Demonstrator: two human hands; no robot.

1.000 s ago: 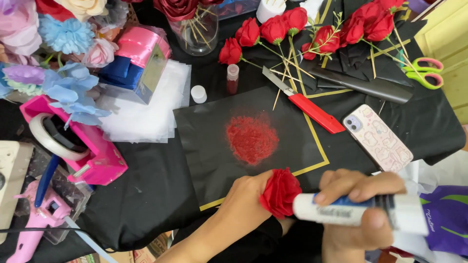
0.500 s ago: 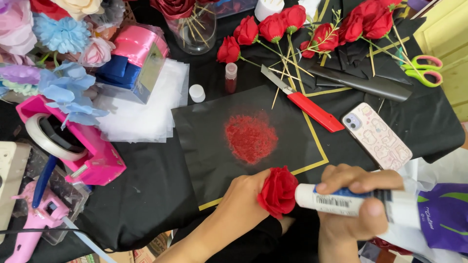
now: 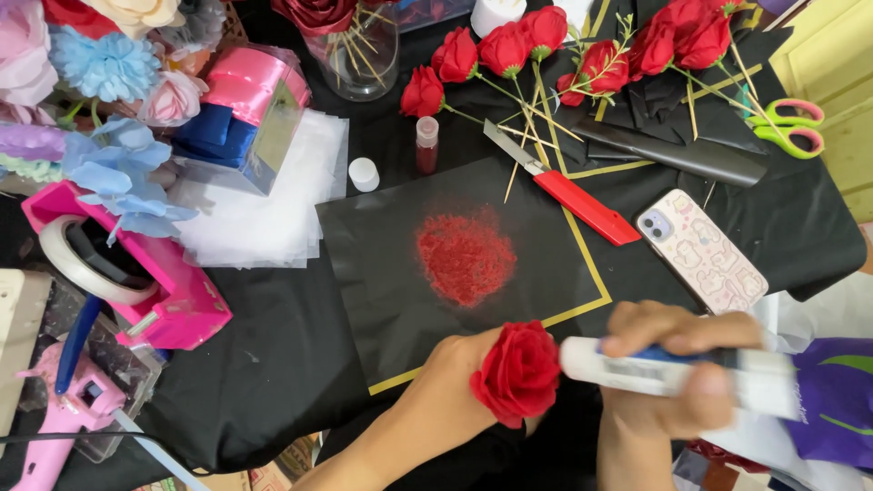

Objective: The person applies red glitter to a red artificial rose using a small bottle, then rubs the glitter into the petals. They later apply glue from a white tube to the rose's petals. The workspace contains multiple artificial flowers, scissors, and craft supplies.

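Since the earlier frames both hands have barely shifted, just drifting a touch lower while the tube's tip sits closer to the flower. So the red rose (image 3: 518, 373) is at the bottom middle of the view, just past the near edge of the black sheet (image 3: 382, 264), and the left hand (image 3: 450, 386) has it pinched from behind, grip closed on the bloom's base. Right next to it, the right hand (image 3: 682, 373) is wrapped around a white tube (image 3: 637, 368) with a blue band, grip tight on it, and the tube's tip is touching or nearly touching the rose, can't tell which.

Moving out from there, a pile of red glitter (image 3: 466, 256) sits in the middle of the black sheet. A red box cutter (image 3: 568, 189) lies at an angle across the sheet's far right corner, with a phone (image 3: 702, 250) in a patterned case just beside it on the worktop. Further back there's a small glitter bottle (image 3: 426, 145) with its white cap (image 3: 364, 174) off nearby, and a bunch of red roses (image 3: 509, 45) on stems. Pink and green scissors (image 3: 787, 127) are at the far right. On the left: a pink tape dispenser (image 3: 136, 273), a pink glue gun (image 3: 73, 414) and a stack of white tissue sheets (image 3: 264, 218).
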